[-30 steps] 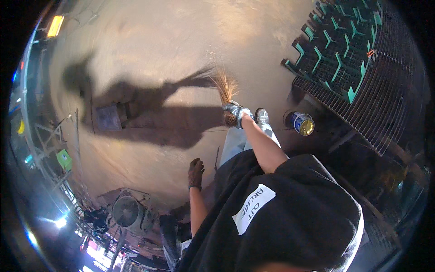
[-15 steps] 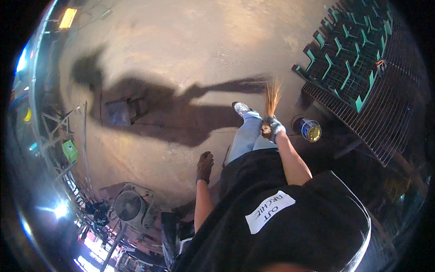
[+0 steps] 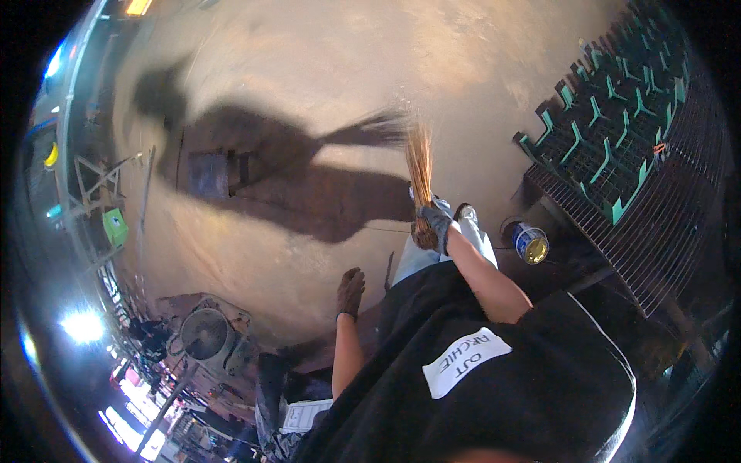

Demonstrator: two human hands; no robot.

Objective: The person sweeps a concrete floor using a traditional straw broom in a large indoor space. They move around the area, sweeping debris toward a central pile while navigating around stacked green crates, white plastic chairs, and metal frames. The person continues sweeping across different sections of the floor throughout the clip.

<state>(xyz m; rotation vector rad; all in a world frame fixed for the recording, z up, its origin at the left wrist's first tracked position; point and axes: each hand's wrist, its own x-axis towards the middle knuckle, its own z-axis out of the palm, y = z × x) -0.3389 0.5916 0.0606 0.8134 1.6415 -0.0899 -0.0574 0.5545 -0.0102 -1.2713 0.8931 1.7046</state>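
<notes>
A short broom of thin brown sticks (image 3: 419, 166) points away from me, bristles outward over the concrete floor (image 3: 347, 69). Wrapped around its bound handle end is my right hand (image 3: 438, 225), in a grey glove, in front of my jeans. My left hand (image 3: 351, 292) hangs out to the left in a dark brown glove. Its fingers reach loosely down, and nothing shows in them. Part of the right hand's grip is hidden behind the glove and the broom.
A paint can (image 3: 531, 245) stands on the floor to my right. Beyond it is a wire-grid rack (image 3: 656, 255) bearing green metal brackets (image 3: 606, 147). A round fan-like machine (image 3: 207, 333) sits at lower left. A metal frame (image 3: 100, 181) and green box (image 3: 115, 227) line the left side.
My right hand has swung the broom leftward across my front. My legs have stepped, with a shoe now showing at the right. My left hand hangs much as before.
</notes>
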